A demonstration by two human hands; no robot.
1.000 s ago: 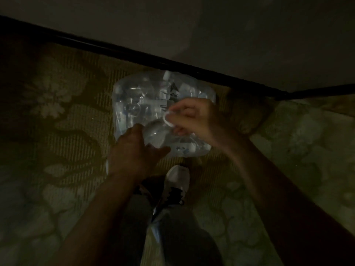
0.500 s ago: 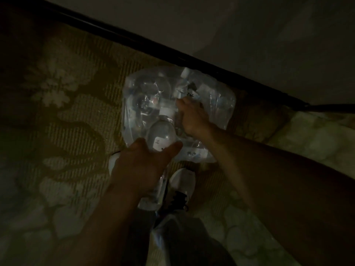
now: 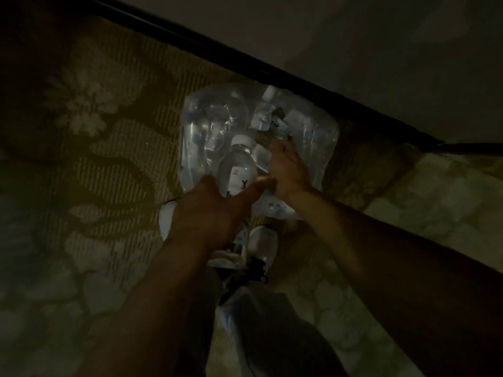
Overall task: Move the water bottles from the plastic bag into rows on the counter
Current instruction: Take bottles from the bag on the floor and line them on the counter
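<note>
The left hand (image 3: pixel 211 213) grips a clear plastic water bottle (image 3: pixel 237 170) with a white cap, label unreadable, just above the clear plastic bag (image 3: pixel 321 142) of bottles. The right hand (image 3: pixel 287 170) reaches into the bag; its finger state cannot be told. The bag touches a dark baseboard (image 3: pixel 299 80); patterned carpet (image 3: pixel 95 159) spreads left.

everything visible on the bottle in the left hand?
The bottle is small, clear plastic with a white cap and a pale label with dark print; it looks full. The left hand holds its lower body, thumb on one side, fingers on the other, cap pointing away from the person. It sits over the bag on the carpet. The right hand reaches into the bag beside it; contact unclear in the dim light.
</note>
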